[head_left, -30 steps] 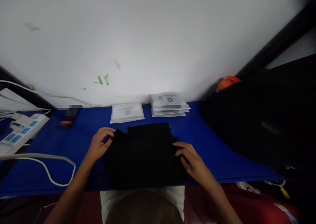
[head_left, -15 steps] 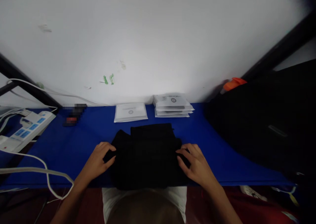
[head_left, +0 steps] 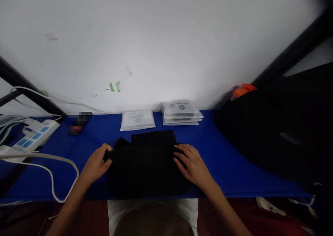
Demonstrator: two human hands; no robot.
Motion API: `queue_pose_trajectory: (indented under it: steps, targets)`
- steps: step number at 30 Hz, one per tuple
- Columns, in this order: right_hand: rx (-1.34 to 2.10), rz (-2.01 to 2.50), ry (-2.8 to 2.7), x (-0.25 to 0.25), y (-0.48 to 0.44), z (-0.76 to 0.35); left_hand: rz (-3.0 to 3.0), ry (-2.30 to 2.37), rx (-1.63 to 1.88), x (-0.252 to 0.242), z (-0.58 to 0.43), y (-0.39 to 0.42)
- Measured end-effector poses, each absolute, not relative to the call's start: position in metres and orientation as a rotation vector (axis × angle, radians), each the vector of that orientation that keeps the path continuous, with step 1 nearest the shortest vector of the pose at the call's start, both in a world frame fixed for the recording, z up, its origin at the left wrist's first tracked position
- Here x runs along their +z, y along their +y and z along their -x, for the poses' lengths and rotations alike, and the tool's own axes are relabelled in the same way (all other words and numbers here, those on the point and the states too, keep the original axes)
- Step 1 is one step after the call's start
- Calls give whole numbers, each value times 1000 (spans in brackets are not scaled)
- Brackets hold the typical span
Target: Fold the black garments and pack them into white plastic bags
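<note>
A folded black garment (head_left: 145,163) lies on the blue table (head_left: 229,166) right in front of me. My left hand (head_left: 96,163) grips its left edge, fingers curled around the cloth. Pressing on the garment's right part is my right hand (head_left: 191,165), its fingers bent and spread over the fabric.
A single white packet (head_left: 137,119) and a stack of white packets (head_left: 180,111) lie at the back by the wall. A large black pile (head_left: 281,125) with an orange item (head_left: 243,89) fills the right. A power strip (head_left: 31,137) and white cable (head_left: 52,166) sit at the left.
Both hands have shifted a little leftward on the garment. The right hand has moved inward from the right edge onto the cloth.
</note>
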State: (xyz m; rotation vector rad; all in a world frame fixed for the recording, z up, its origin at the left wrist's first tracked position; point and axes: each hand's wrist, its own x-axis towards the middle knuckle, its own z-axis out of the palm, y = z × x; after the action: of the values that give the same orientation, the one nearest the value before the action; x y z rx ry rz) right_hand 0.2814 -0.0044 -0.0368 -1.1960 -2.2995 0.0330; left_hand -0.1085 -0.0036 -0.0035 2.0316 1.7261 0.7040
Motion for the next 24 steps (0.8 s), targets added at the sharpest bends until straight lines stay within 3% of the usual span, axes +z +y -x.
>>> queue_pose_trajectory:
  steps: [3,9,13,24]
  targets:
    - [67,1128,-2310,-33,-3,-280,-1775,1795,880,5,110,8]
    - [136,1011,-2333,-36,-7,-273,-1125,1560,1558,20,89,33]
    - [142,993,-2329,-39,-10,-269,-876,1441,1736,26,72,43]
    - [204,1013,-2299,-42,-11,-269,-1145,2038,960,-30,94,30]
